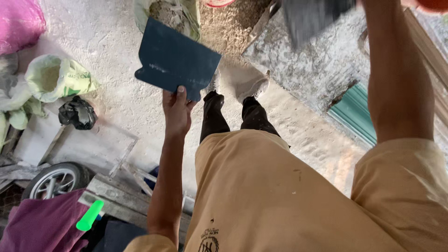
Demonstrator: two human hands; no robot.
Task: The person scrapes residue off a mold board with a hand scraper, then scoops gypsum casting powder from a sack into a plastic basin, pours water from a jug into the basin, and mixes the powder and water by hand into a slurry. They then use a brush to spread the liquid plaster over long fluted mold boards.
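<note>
Floor [116, 42]: rough pale concrete, dusted with cement and sand, in plain daylight.
Sand [228, 28]: a loose heap at the top centre, spilling over the floor.
Sacks: an open pale-green sack [58, 77] at the left, another open sack [170, 14] at the top beside the sand.
Black bag [78, 113]: knotted, just below the pale-green sack.
Pink bag [18, 23]: top left corner.
Wheel [56, 179]: spoked, with a dark tyre, lower left, near grey wooden planks [121, 196].
Green sheet [357, 112]: ribbed, at the right under a rough plastered slab [317, 60].
</note>
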